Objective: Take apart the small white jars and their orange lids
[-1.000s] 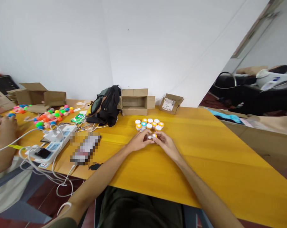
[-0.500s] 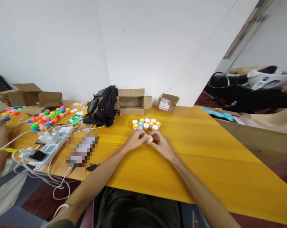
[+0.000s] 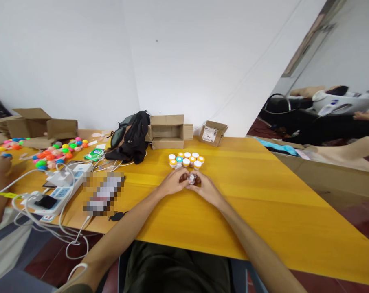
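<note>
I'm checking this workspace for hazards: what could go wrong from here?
The small clear container is held between the left hand and right hand, so it might slip. The capped jars stand close together just beyond the hands; a bump could topple several. White cables hang over the front of the table near the left forearm; a snag might tug the power strip.

You are holding a small jar (image 3: 192, 178) between your left hand (image 3: 173, 182) and right hand (image 3: 207, 188), its whitish, clear-looking body showing in the gap. Your grip is covering its sides, leaving its exact tilt hard to tell. It is sitting at or just above the surface (image 3: 264, 195), near you.
</note>
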`<state>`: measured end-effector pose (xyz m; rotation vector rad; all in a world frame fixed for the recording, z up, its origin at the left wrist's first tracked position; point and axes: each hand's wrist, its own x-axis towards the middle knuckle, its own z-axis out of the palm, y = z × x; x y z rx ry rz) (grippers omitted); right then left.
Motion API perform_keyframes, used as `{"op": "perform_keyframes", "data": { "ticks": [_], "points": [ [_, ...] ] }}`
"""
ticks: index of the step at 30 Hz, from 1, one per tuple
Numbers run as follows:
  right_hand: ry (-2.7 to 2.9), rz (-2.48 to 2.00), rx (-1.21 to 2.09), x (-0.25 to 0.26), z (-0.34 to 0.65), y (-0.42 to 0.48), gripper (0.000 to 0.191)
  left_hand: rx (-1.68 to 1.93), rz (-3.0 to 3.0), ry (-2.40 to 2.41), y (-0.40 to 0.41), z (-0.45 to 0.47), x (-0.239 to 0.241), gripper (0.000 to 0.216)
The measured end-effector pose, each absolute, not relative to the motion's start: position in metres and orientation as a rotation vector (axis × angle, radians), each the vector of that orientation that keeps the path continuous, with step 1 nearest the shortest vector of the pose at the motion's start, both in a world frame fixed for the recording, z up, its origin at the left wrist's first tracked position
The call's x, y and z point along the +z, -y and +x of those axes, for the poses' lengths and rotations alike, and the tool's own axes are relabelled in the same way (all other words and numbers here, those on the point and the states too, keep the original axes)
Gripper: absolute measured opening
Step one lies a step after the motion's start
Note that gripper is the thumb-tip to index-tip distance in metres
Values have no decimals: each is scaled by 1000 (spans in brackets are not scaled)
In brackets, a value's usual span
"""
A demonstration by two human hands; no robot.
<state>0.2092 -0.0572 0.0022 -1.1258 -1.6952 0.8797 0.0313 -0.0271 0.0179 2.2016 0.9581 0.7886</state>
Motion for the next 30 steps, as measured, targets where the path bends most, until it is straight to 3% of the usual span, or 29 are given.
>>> {"op": "perform_keyframes", "data": {
  "ticks": [4, 10, 13, 22, 30],
  "points": [
    [1678, -1059, 901, 3, 211, 55, 28, 816, 2199, -885, 24, 30, 12, 8],
    [1545, -1038, 1119, 6, 217, 55, 37, 758, 2244, -855, 23, 30, 9, 25],
    [1572, -1020, 1180, 10, 220, 57, 38, 745, 2267, -881, 25, 30, 12, 21],
    [1702, -1232, 616, 16, 207, 64, 19, 759, 2264, -905, 26, 32, 14, 17],
    [1923, -1002, 656, 14, 220, 60, 18, 748, 2193, -897, 21, 32, 8, 23]
  ]
}}
